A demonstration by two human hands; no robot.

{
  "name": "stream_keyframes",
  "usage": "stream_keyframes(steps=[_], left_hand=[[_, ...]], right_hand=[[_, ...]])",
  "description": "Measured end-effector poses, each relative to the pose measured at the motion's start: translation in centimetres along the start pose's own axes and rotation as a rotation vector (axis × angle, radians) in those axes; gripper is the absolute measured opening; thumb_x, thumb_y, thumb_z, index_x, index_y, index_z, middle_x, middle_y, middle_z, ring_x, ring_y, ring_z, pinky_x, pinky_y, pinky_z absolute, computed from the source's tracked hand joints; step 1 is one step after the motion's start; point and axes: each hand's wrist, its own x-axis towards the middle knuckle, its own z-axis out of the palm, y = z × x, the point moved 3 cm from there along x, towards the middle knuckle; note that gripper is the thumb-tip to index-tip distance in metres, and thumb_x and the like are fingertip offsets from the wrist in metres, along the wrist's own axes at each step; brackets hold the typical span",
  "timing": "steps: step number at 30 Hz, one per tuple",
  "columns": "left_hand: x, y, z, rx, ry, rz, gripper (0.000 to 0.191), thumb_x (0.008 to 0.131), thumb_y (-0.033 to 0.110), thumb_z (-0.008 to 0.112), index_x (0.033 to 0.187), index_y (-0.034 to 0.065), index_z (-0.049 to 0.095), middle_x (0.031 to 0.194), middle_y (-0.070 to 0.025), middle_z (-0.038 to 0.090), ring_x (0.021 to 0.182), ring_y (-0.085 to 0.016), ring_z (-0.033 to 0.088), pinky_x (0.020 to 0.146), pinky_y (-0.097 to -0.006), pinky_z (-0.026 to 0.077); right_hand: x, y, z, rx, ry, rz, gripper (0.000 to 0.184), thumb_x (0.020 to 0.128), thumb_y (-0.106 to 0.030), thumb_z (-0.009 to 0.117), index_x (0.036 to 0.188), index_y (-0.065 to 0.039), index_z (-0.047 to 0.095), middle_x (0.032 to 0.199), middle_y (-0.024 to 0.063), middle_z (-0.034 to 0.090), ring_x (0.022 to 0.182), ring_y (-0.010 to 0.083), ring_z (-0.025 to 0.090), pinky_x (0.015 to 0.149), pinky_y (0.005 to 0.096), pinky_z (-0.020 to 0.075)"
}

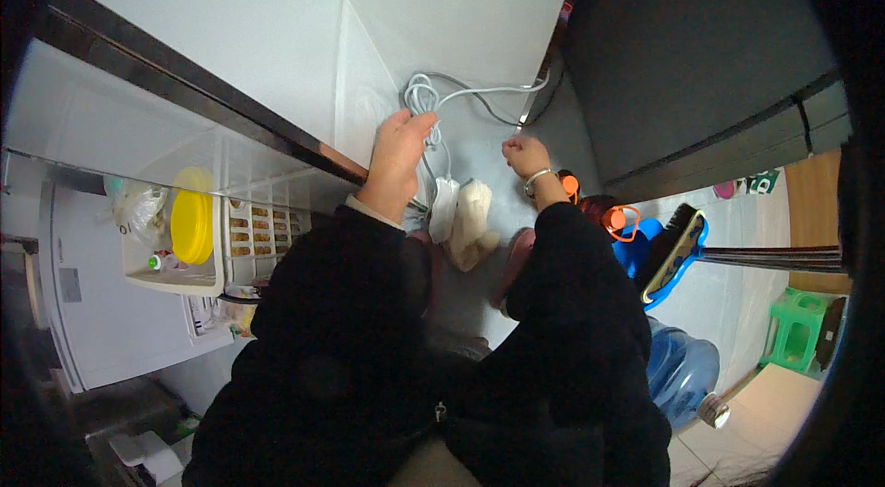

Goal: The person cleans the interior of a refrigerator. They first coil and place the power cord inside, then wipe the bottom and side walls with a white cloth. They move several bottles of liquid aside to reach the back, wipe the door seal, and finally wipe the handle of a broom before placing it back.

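My left hand is at the coiled white power cord, its thumb and fingers against the near end of the coil; whether it grips the cord is hard to tell. A white power strip lies on the floor beside my left wrist. Next to the strip rests a crumpled cream cloth. My right hand, with a bracelet at the wrist, hangs over the floor with its fingers curled; no object shows in it. A dark cable runs behind both hands along the floor.
White panels stand ahead and left, a dark cabinet right. Orange-capped bottles, a blue-framed broom and a large blue water bottle are at the right. A white plastic basket holds a yellow-lidded tub at the left.
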Motion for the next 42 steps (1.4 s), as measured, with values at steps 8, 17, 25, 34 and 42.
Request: stream_keyframes(steps=[8,17,25,34,42], left_hand=[[-1.3,-6.0,3.7,1.490,-0.821,0.352,0.044,0.086,0.025,0.059,0.123,0.0028,0.058,0.112,-0.0209,0.065,0.098,-0.036,0.064,0.082,-0.0452,0.051],[1.6,-21.1,3.4,1.862,-0.781,0.888,0.026,0.084,0.020,0.054,0.100,0.0057,0.070,0.110,-0.0140,0.066,0.115,-0.033,0.055,0.103,-0.0493,0.035],[6.5,-24.9,1.6,1.992,-0.628,0.940,0.030,0.082,0.019,0.055,0.101,0.0008,0.069,0.112,-0.0154,0.061,0.111,-0.034,0.053,0.101,-0.0524,0.035],[6.9,-23.3,2.7,2.018,-0.806,0.682,0.022,0.079,0.019,0.057,0.087,0.0076,0.074,0.100,-0.0107,0.061,0.103,-0.029,0.052,0.100,-0.0485,0.034],[7.6,-25.9,1.2,2.063,-0.728,0.491,0.036,0.088,0.023,0.051,0.114,0.0052,0.069,0.121,-0.0172,0.058,0.125,-0.038,0.043,0.115,-0.0534,0.016]], right_hand=[[-5.9,6.1,14.6,-0.282,-0.319,-0.056,0.049,0.079,-0.031,0.065,0.126,-0.019,0.059,0.129,0.0136,0.055,0.118,0.0369,0.052,0.095,0.0437,0.0471],[-9.9,7.8,22.0,-0.283,0.004,0.110,0.033,0.085,-0.033,0.059,0.115,-0.020,0.062,0.132,0.0074,0.045,0.118,0.0347,0.048,0.086,0.0555,0.0487],[-5.2,11.0,20.8,-0.137,-0.148,0.233,0.041,0.076,-0.019,0.067,0.115,-0.018,0.059,0.120,0.0110,0.050,0.106,0.0359,0.055,0.088,0.0452,0.0504],[5.9,11.4,17.0,-0.053,0.440,0.338,0.057,0.073,-0.023,0.069,0.126,-0.014,0.052,0.136,0.0164,0.043,0.119,0.0377,0.045,0.091,0.0531,0.0441],[6.7,3.7,23.0,-0.201,-0.368,0.001,0.068,0.074,-0.029,0.075,0.135,-0.039,0.045,0.147,-0.0014,0.037,0.125,0.0312,0.042,0.099,0.0511,0.0400]])
